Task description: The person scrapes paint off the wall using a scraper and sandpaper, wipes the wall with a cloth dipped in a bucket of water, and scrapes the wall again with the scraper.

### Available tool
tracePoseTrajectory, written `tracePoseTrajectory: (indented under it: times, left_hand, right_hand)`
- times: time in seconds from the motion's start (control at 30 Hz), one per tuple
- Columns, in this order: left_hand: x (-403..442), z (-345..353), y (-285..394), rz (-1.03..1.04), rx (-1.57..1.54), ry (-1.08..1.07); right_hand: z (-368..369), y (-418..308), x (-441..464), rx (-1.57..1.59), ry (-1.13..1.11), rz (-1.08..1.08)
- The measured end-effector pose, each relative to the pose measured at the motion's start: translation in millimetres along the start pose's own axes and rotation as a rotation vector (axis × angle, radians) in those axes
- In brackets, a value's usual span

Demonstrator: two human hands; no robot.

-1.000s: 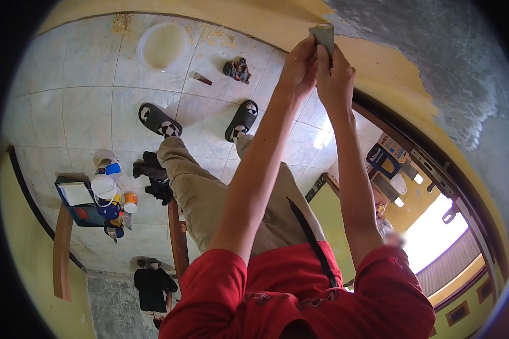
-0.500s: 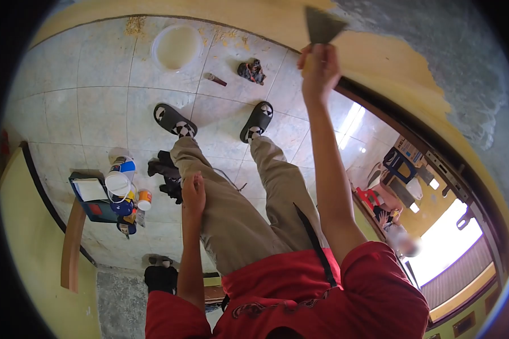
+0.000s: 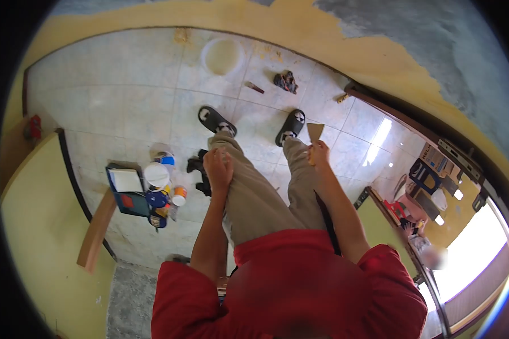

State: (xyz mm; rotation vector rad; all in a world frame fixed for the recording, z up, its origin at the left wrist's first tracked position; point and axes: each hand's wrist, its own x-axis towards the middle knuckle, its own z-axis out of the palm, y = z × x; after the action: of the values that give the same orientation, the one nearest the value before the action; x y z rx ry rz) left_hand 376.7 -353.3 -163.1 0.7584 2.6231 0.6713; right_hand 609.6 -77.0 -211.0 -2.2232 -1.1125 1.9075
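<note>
My right hand (image 3: 320, 153) is closed around the handle of a putty knife (image 3: 315, 133), its broad flat blade pointing away from me above my right leg. My left hand (image 3: 218, 168) hangs beside my left thigh with its fingers loosely bent and nothing visible in it. Ahead stands a yellow wall (image 3: 277, 25), with a bare grey patch (image 3: 413, 34) where the paint is off. On the floor near its foot are a round tub (image 3: 223, 57) of pale liquid, a brush (image 3: 254, 87) and a dark crumpled cloth (image 3: 286, 82).
Left of me, a white bucket (image 3: 156, 175), an orange-and-white pot (image 3: 179, 195) and an open dark case (image 3: 124, 183) sit together. Paint scraps (image 3: 268, 53) lie along the wall. To the right is a doorway (image 3: 464, 155), with another person (image 3: 421, 243) beyond.
My right hand has come down from the wall to beside my right leg, still gripping the putty knife. My view has shifted, and my left hand stays near my left thigh.
</note>
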Motion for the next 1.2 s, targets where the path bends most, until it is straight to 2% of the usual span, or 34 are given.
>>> tracePoseTrajectory:
  times: [0.07, 0.13, 0.17, 0.23, 0.3, 0.37, 0.47, 0.5, 0.6, 0.63, 0.67, 0.7, 0.77, 0.8, 0.9, 1.03, 1.2]
  left_hand:
    - [19.0, -15.3, -11.1, 0.021, -0.018, 0.014]
    - [29.9, -31.5, -31.9, -0.009, -0.054, 0.027]
    - [30.4, -44.4, -46.4, 0.017, -0.043, 0.039]
    - [31.4, -71.3, -69.2, -0.065, -0.163, 0.021]
    - [23.1, -115.8, -78.9, -0.098, -0.356, -0.073]
    - [2.2, -174.1, -73.3, -0.018, -0.251, -0.132]
    - [-38.6, -260.1, -41.4, -0.071, -0.360, -0.225]
    - [-50.1, -288.9, -25.6, -0.122, -0.376, -0.279]
    - [-86.7, -342.0, -6.3, -0.031, -0.441, -0.575]
    - [-96.3, -343.5, -3.7, 0.005, -0.493, -0.628]
    - [-101.4, -348.7, 7.0, -0.022, -0.618, -0.767]
    - [-110.2, -350.0, 12.2, -0.018, -0.603, -0.764]
    - [-122.1, -345.9, 23.2, -0.234, -0.666, -0.758]
    - [-133.7, -335.3, 21.0, -0.366, -0.848, -0.716]
    - [-149.9, -310.3, 27.7, -0.541, -1.117, -0.687]
    - [-158.8, -283.3, 63.1, -0.534, -1.250, -0.752]
    - [-175.7, -287.5, 94.9, -0.435, -1.239, -0.884]
  right_hand:
    - [-9.7, -28.6, -24.0, -0.032, 0.010, -0.098]
    - [-24.8, -55.7, -57.7, -0.062, 0.014, -0.098]
    - [-38.5, -57.3, -70.5, -0.081, -0.016, -0.134]
    - [-63.6, -49.9, -96.1, -0.106, 0.036, -0.135]
    - [-83.5, -34.2, -129.3, -0.063, 0.118, -0.066]
    - [-96.5, -3.3, -158.2, -0.065, 0.225, -0.025]
    - [-97.9, 22.9, -183.5, 0.002, 0.296, 0.080]
    - [-94.0, 19.0, -183.7, 0.024, 0.287, 0.067]
    - [-91.0, 34.4, -192.2, 0.120, 0.237, 0.050]
    - [-88.1, 26.5, -182.7, 0.139, 0.226, 0.035]
    - [-87.4, 23.1, -176.7, 0.128, 0.191, -0.002]
    - [-85.7, 19.6, -175.7, 0.117, 0.157, -0.032]
    - [-83.8, 1.9, -159.2, 0.109, 0.136, -0.052]
    - [-82.5, -5.4, -147.3, 0.104, 0.125, -0.076]
    - [-81.6, -22.2, -128.4, 0.123, 0.095, -0.146]
    - [-79.6, -24.5, -116.5, 0.118, 0.023, -0.260]
    - [-107.8, 15.9, -121.7, 0.097, -0.033, -0.194]
